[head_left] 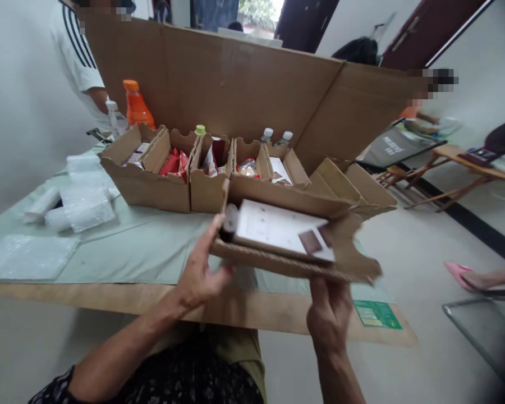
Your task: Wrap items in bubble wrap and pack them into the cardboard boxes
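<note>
Between my hands is an open cardboard bin (269,259), tilted and raised above the front of the table. My left hand (202,272) grips its left end, thumb spread along the near side. At the lower right, my right hand (330,308) has its fingers closed on the bottom edge. Inside lies a flat white box (269,224) with brown squares printed on it. A round-ended item (230,217), blurred, sits at the bin's left end. Behind it stands a row of similar cardboard bins (157,191) holding red packets (174,163) and other goods.
A tall cardboard panel (244,84) rises behind the bins. Bubble wrap (86,205) lies on the left of the green tablecloth (151,241). An orange bottle (138,106) stands at the back left. A person's sleeve (73,50) shows behind it. A green card (377,314) lies front right.
</note>
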A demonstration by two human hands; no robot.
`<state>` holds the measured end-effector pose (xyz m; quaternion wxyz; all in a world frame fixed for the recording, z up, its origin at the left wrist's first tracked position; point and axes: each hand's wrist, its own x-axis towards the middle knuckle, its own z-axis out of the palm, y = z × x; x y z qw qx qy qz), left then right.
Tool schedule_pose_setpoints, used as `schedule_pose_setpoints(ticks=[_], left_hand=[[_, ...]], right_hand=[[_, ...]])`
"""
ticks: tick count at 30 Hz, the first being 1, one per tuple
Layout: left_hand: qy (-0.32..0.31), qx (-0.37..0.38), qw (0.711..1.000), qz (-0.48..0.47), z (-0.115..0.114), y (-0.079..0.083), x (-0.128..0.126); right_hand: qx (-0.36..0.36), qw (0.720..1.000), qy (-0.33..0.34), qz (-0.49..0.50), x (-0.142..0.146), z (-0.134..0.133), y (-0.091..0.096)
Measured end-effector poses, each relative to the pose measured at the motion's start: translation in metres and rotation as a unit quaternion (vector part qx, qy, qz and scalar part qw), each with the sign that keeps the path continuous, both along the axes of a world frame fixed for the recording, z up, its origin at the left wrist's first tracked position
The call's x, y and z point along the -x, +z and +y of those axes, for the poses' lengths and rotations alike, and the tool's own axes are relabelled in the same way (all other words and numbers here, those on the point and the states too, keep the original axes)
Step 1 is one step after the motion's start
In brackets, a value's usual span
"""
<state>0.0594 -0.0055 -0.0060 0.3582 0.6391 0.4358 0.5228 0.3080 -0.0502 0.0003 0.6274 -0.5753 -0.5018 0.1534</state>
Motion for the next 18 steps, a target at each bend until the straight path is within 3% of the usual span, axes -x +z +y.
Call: schedule_pose_setpoints(ticks=[2,4,6,9,13,18], left_hand=[[-0.019,0.01,1.0,0.019,-0.025,-0.008,-0.007],[0.003,0.056,0.998,0.034,-0.048,-0.019,0.005],[0.052,0.093,0.993,0.043,-0.056,-0.026,0.024],[0.102,0.097,0.989,0.037,-0.04,-0.025,0.036],[0.068,0.073,0.995,0.028,-0.021,-0.021,0.002],[-0.036,0.103,0.993,0.044,-0.045,-0.037,-0.045]], right_hand=[[0.01,0.999,-0.044,-0.022,-0.008,-0.028,-0.008],[0.051,0.998,-0.019,-0.031,0.0,-0.042,-0.017],[0.091,0.995,0.044,-0.021,0.016,-0.036,-0.023],[0.076,0.993,0.094,0.002,0.03,-0.001,-0.023],[-0.013,0.998,0.058,0.026,0.007,0.039,-0.018],[-0.023,0.999,0.005,0.042,-0.043,0.039,-0.039]])
